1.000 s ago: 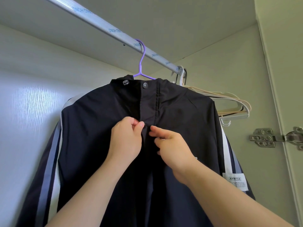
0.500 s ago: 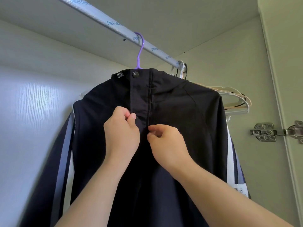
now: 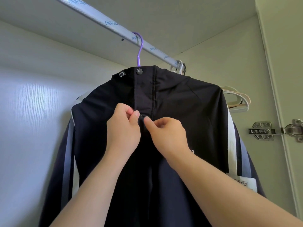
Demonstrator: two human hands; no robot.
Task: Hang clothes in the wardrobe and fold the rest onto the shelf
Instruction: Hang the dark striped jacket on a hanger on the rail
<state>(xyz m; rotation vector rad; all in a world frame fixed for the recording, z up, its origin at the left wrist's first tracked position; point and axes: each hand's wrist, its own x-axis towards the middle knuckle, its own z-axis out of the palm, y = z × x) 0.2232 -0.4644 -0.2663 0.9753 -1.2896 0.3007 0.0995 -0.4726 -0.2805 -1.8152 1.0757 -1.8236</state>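
Note:
A dark navy jacket (image 3: 185, 102) with white and grey sleeve stripes hangs on a purple hanger (image 3: 140, 49), whose hook sits over the silver wardrobe rail (image 3: 105, 22). My left hand (image 3: 122, 128) pinches the jacket's front placket at a snap button about mid-chest. From the other side, my right hand (image 3: 165, 135) pinches the same placket, its thumb tip right beside the snap. The top snap at the collar is closed. The lower jacket runs out of view.
Several empty pale hangers (image 3: 236, 99) hang at the rail's far right end behind the jacket. A metal door hinge (image 3: 262, 131) is fixed to the right side wall. The wardrobe's white back wall (image 3: 32, 112) is on the left.
The jacket's front has turned a little toward me and the view has shifted. Both hands stayed on the placket, and a snap button now shows between the fingertips.

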